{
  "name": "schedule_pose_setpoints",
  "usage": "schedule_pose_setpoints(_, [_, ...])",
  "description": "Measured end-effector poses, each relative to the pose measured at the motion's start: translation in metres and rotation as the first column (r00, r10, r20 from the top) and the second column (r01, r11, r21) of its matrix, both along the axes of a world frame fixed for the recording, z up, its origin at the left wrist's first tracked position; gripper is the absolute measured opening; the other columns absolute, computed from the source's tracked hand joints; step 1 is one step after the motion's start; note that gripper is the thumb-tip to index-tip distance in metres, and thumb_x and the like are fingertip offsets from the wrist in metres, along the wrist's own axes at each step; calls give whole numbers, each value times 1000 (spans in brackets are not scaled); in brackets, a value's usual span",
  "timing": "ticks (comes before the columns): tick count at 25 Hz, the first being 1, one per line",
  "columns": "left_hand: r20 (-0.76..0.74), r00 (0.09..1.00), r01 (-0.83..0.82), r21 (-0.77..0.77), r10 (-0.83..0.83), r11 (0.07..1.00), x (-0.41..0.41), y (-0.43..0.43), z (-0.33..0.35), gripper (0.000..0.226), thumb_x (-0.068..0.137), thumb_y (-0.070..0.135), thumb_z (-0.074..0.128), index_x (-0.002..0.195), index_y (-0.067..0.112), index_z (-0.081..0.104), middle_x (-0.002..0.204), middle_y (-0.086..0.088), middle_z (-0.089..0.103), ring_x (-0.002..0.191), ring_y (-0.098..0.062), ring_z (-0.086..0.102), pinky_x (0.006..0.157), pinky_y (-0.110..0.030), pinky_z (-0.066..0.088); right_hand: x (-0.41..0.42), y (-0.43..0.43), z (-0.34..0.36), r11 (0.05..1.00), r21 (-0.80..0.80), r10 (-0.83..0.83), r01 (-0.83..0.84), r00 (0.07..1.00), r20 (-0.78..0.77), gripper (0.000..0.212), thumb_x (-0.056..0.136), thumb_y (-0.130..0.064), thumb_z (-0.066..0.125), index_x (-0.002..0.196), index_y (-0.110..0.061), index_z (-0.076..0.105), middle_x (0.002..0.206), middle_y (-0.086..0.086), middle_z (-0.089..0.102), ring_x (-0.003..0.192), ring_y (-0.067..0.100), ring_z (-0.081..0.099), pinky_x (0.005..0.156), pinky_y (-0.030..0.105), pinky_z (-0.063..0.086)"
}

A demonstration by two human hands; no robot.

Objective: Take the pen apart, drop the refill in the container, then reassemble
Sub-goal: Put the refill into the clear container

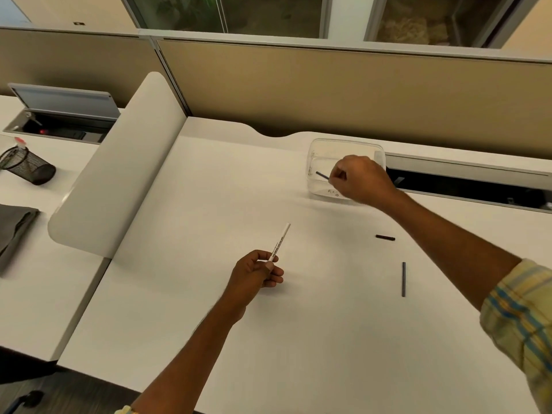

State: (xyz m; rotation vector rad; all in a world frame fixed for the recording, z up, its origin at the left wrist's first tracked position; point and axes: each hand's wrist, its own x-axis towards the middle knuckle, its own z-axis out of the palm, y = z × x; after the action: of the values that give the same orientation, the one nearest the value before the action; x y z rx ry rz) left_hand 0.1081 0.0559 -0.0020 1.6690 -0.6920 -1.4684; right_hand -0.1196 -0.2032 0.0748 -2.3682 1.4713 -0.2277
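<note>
So the pen's clearly in pieces at this point. Over on the far left there's a black wire-mesh pen cup (28, 168) tipped on its side on the neighbouring desk, beyond the white curved desk divider (119, 171), so it doesn't look to be part of this.

The person's left hand (255, 274) is curled shut around the bottom end of the white plastic pen barrel (280, 241), thumb and fingers pinching it, with the rest of the barrel sticking up and away from the grip toward the back of the white desk (209, 324). The forearm comes in low from the near edge with the wrist raised a bit. Looks like it's just parking the barrel in the air, ready for putting things back together.

Right of that grip, two dark bits lie loose on the desk, well apart from both hands: a short black cap-like piece (385, 237) and a longer slim dark tube (403, 279). Probably set there so they stay within reach.

The right hand (360, 179) is stretched out over the clear plastic container (316, 150) at the back, knuckles up, wrist bent down. Its fingertips are closed on one end of the thin dark blue refill (322, 175), which pokes out leftward from the grip, over the container's open top. My guess is that's the drop step about to happen, since the refill isn't let go yet. A yellow-and-blue plaid sleeve (519, 309) is pushed up that arm.
</note>
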Motion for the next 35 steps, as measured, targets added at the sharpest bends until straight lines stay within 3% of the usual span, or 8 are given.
schedule_pose_setpoints(5, [4, 1000, 21, 6, -21, 1000, -2, -15, -8, 16, 108, 7, 55, 113, 7, 70, 100, -21, 82, 89, -28, 79, 87, -42, 62, 6, -58, -10, 996, 55, -57, 64, 992, -115, 11, 90, -27, 70, 84, -21, 77, 93, 0, 76, 89, 28, 70, 74, 38, 59])
schedule_pose_setpoints(11, [-2, 1000, 9, 23, -9, 1000, -4, -30, -16, 15, 108, 5, 56, 114, 6, 69, 101, -23, 81, 88, -29, 78, 86, -41, 63, 9, -92, -46, 996, 83, 14, 12, 952, -305, 14, 91, -14, 62, 88, -17, 75, 103, 7, 76, 97, 33, 69, 75, 38, 55])
schedule_pose_setpoints(19, [5, 1000, 20, 56, -20, 998, -5, -37, -23, 16, 107, 4, 55, 114, 5, 69, 101, -21, 82, 87, -26, 78, 85, -39, 63, 6, -105, -74, 997, 63, 52, -32, 938, -343, 16, 94, -13, 63, 93, -15, 79, 106, 8, 75, 98, 33, 69, 75, 39, 54])
schedule_pose_setpoints(22, [7, 1000, 21, 57, -22, 998, -5, -35, -21, 16, 107, 3, 55, 114, 5, 69, 102, -22, 82, 88, -27, 78, 86, -40, 63, 5, -105, -71, 997, 75, 8, 14, 960, -282, 12, 94, -16, 67, 92, -15, 79, 106, 8, 75, 98, 33, 69, 78, 40, 57])
schedule_pose_setpoints(26, [15, 1000, 25, 45, -26, 999, -3, -27, -15, 16, 107, 4, 55, 114, 6, 70, 101, -20, 82, 87, -26, 78, 86, -39, 63, -6, -99, -52, 986, 93, -130, 137, 989, -76, 10, 92, -18, 74, 84, -15, 80, 99, 6, 79, 94, 30, 71, 84, 42, 61])
schedule_pose_setpoints(29, [22, 999, 30, 28, -31, 999, -3, -18, -8, 16, 107, 4, 55, 113, 6, 70, 99, -19, 82, 87, -26, 78, 84, -38, 63, -28, -76, -35, 979, 58, -199, 195, 977, 73, 12, 90, -21, 74, 80, -17, 79, 91, 0, 77, 89, 23, 68, 83, 39, 58])
schedule_pose_setpoints(35, [32, 996, 81, -3, -81, 997, -15, -1, 5, 15, 107, 5, 56, 112, 5, 70, 98, -19, 82, 86, -27, 78, 82, -37, 63, -89, 14, -35, 955, 73, -297, 288, 931, 210, 7, 89, -22, 80, 82, -20, 82, 81, -9, 71, 76, 13, 66, 75, 32, 55])
